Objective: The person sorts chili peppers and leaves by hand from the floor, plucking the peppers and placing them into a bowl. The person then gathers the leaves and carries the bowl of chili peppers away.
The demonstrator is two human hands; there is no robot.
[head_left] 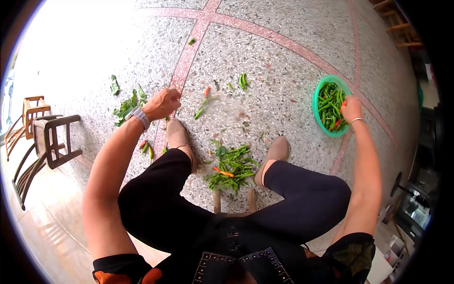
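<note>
My right hand point(351, 110) is at the right rim of a green plastic basin point(316, 113), its fingers closed on a red chili pepper point(344, 106). Green chili peppers point(329, 102), with a few red ones, fill the basin. My left hand point(162, 104), wearing a watch, hovers by a heap of green leaves point(126, 110); its fingers are curled, and what they hold, if anything, is hidden. A pile of green chilies and stems point(231, 165) with an orange chili point(226, 173) lies on the floor between my shoes. In front of the left shoe, a green chili point(198, 113) lies near a motion blur.
Small wooden stools point(56, 137) stand at the left, and wooden furniture point(399, 23) is at the upper right. Loose chilies point(243, 81) and leaf scraps point(191, 41) are scattered over the speckled floor point(265, 57). My shoes point(278, 149) flank the pile.
</note>
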